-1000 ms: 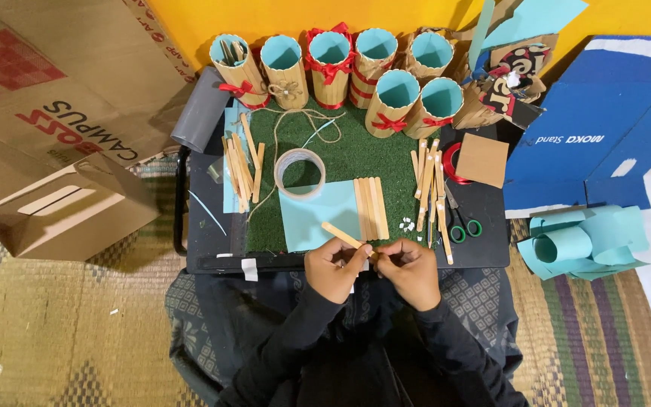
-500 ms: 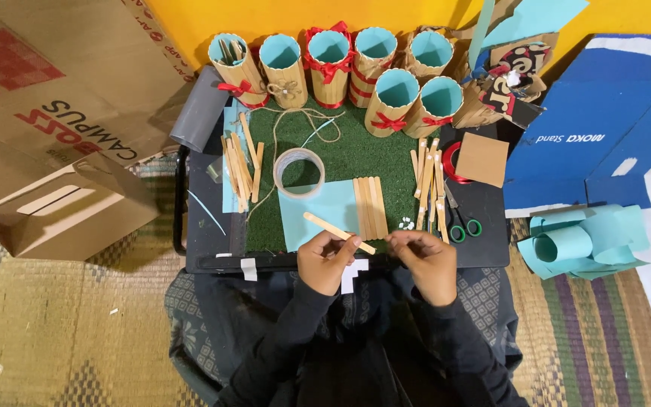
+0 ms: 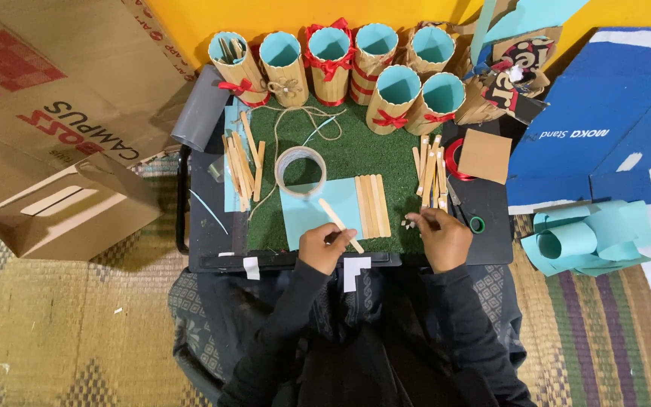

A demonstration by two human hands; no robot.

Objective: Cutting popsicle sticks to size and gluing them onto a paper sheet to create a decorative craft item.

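Gripping a single wooden craft stick (image 3: pixel 340 224), the left hand (image 3: pixel 326 247) sits at the near edge of the green turf mat (image 3: pixel 356 154), fingers curled and pinched round the stick's near end so that it slants up and away to the left over the light blue paper sheet (image 3: pixel 312 215). Over on the right, the right hand (image 3: pixel 440 238) hovers at the mat's near right corner, fingertips drawn together over a few small pale bits (image 3: pixel 411 221) lying there; whether it is actually pinching one I cannot tell. Between the two hands, a row of flat sticks (image 3: pixel 371 205) lies side by side, touching, partly on the blue sheet. Just beyond the sheet sits a clear tape roll (image 3: pixel 301 170), with a length of twine (image 3: pixel 295 124) looping off toward the far side. A loose heap of sticks (image 3: pixel 241 162) lies on the left of the mat, another bundle (image 3: pixel 429 169) on the right, next to a red ring (image 3: pixel 453 158) and a brown card square (image 3: pixel 484 155). Along the far edge, a cluster of ribbed cardboard cups (image 3: pixel 340 64) with blue lining and red ribbons stands upright against the yellow wall. Well off to the right, rolled blue paper (image 3: pixel 585 237) rests on the woven rug
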